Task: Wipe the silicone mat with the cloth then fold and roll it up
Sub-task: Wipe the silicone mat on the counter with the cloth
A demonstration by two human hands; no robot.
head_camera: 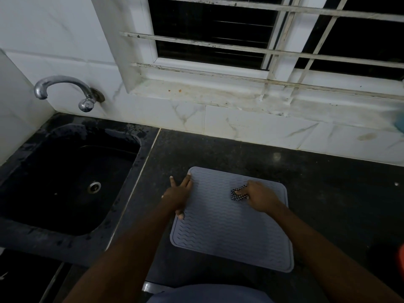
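A grey silicone mat (229, 228) with a wavy ribbed pattern lies flat on the black counter. My left hand (178, 196) rests spread on the mat's left edge, fingers apart, pressing it down. My right hand (260, 197) is on the mat's upper middle, closed on a small bunched black-and-white checked cloth (238, 194) that touches the mat surface. Most of the cloth is hidden under my fingers.
A black sink (65, 178) with a metal drain is set into the counter at the left, under a chrome tap (65, 90). White tiled wall and a barred window sill run along the back. Bare black counter (338, 193) lies to the right of the mat.
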